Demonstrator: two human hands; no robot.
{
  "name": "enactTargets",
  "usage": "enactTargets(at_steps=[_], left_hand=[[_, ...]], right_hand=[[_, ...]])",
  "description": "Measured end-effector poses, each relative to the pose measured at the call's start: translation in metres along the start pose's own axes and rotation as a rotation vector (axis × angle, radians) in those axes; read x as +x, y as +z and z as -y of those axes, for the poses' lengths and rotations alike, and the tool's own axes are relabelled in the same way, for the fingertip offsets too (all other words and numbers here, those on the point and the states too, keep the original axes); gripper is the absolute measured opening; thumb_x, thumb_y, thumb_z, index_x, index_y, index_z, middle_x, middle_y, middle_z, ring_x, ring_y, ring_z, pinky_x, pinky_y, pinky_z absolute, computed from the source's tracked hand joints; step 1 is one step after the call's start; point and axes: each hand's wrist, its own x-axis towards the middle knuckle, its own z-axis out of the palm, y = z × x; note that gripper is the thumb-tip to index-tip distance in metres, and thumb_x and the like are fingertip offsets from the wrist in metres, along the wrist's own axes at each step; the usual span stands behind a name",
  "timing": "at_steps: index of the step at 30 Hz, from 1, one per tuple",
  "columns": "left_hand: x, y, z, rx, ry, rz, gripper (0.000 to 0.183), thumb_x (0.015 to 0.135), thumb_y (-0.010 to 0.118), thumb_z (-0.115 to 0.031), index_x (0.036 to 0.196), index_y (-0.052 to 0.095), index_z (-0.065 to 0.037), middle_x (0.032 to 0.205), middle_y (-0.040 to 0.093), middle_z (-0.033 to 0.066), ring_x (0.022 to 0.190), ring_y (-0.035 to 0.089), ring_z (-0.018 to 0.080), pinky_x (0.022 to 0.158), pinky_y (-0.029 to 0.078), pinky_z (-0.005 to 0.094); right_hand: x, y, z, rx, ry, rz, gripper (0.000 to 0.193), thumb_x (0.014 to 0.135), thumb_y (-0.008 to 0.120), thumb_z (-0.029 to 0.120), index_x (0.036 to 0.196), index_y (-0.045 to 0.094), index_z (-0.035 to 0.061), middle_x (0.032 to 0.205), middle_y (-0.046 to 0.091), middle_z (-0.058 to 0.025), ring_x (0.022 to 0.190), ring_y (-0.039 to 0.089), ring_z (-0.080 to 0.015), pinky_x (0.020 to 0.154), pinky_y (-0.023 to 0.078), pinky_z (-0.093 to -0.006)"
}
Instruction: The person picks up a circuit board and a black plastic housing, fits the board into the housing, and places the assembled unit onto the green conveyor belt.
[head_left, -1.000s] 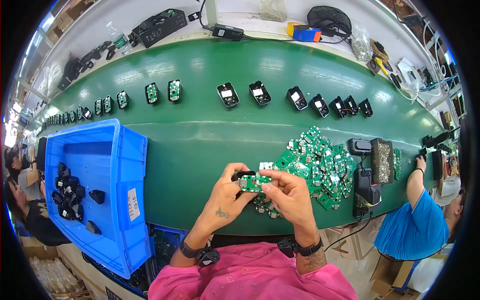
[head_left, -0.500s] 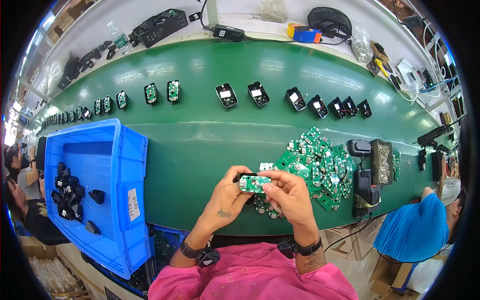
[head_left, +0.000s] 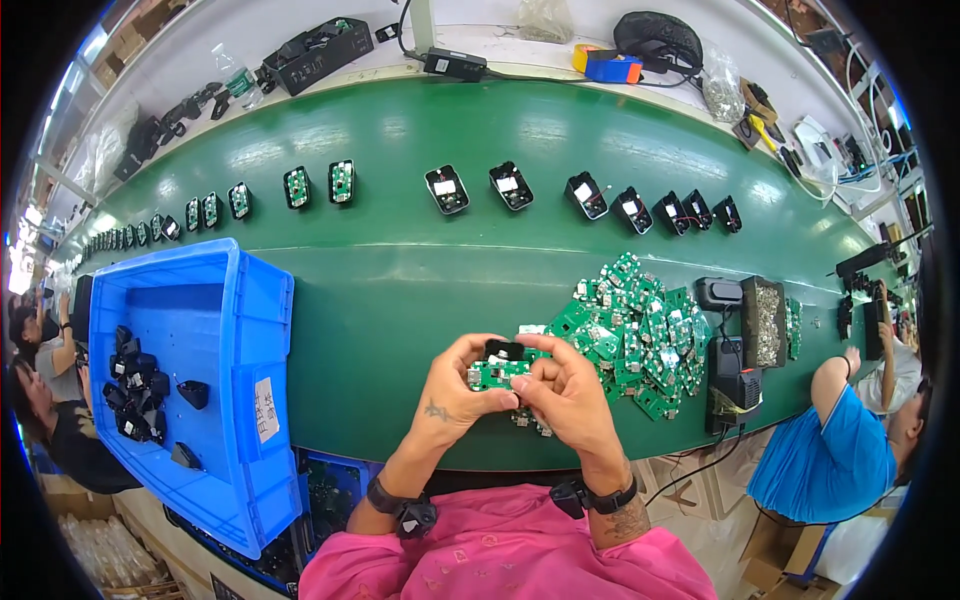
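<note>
My left hand (head_left: 455, 390) and my right hand (head_left: 570, 392) meet over the near edge of the green belt (head_left: 400, 290). Together they grip a small green circuit board (head_left: 497, 373) with a black part (head_left: 504, 349) on its top edge. Thumbs and fingertips pinch it from both sides. Just right of my hands lies a heap of several green circuit boards (head_left: 640, 320). A few loose boards lie partly hidden under my right hand.
A blue bin (head_left: 215, 330) with several black housings (head_left: 135, 385) sits to my left. A row of black housings (head_left: 585, 195) and green-filled ones (head_left: 315, 185) runs along the belt's far side. Another person in blue (head_left: 830, 450) works at the right; a black box (head_left: 735, 375) stands beside the heap.
My hands stay in the same place with the board; only the fingers shift slightly. The person in blue at the right has lowered the raised arm.
</note>
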Motion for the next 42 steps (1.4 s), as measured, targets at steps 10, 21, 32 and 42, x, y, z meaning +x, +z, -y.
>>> enactTargets(at_steps=[10, 21, 32, 42], left_hand=[[-0.015, 0.017, 0.013, -0.234, -0.067, -0.138, 0.074, 0.075, 0.088, -0.024, 0.135, 0.049, -0.004, 0.115, 0.059, 0.0037, 0.086, 0.058, 0.009, 0.058, 0.047, 0.0217], [-0.024, 0.019, -0.019, -0.313, -0.248, 0.072, 0.053, 0.103, 0.041, -0.016, 0.152, 0.025, -0.01, 0.1, 0.061, 0.0089, 0.064, 0.061, 0.0121, 0.05, 0.047, 0.0224], [-0.022, 0.027, -0.005, 0.407, 0.054, -0.054, 0.053, 0.097, 0.041, -0.006, 0.149, 0.036, -0.011, 0.067, 0.055, 0.0009, 0.054, 0.051, 0.0077, 0.049, 0.043, 0.024], [-0.032, 0.038, -0.006, 0.304, -0.018, -0.032, 0.055, 0.096, 0.044, -0.004, 0.15, 0.033, -0.008, 0.097, 0.06, 0.0168, 0.078, 0.061, 0.0205, 0.075, 0.051, 0.034]], right_hand=[[-0.003, 0.002, -0.002, -0.018, -0.008, -0.104, 0.041, 0.091, 0.063, 0.0, 0.13, 0.051, -0.0015, 0.072, 0.055, 0.0037, 0.055, 0.048, -0.0016, 0.045, 0.034, -0.0174], [-0.006, -0.006, -0.005, -0.034, -0.075, -0.051, 0.046, 0.09, 0.065, -0.001, 0.132, 0.048, -0.0016, 0.07, 0.051, 0.0031, 0.056, 0.049, -0.0024, 0.048, 0.037, -0.018], [-0.015, 0.018, 0.011, -0.231, -0.245, -0.168, 0.015, 0.091, 0.063, -0.001, 0.104, 0.068, -0.0067, 0.085, 0.062, -0.0046, 0.057, 0.057, -0.0072, 0.05, 0.044, -0.0205], [-0.025, 0.016, -0.01, -0.074, -0.273, -0.227, 0.013, 0.093, 0.06, -0.003, 0.103, 0.068, -0.0074, 0.085, 0.062, -0.0063, 0.056, 0.057, -0.0085, 0.047, 0.043, -0.0218]])
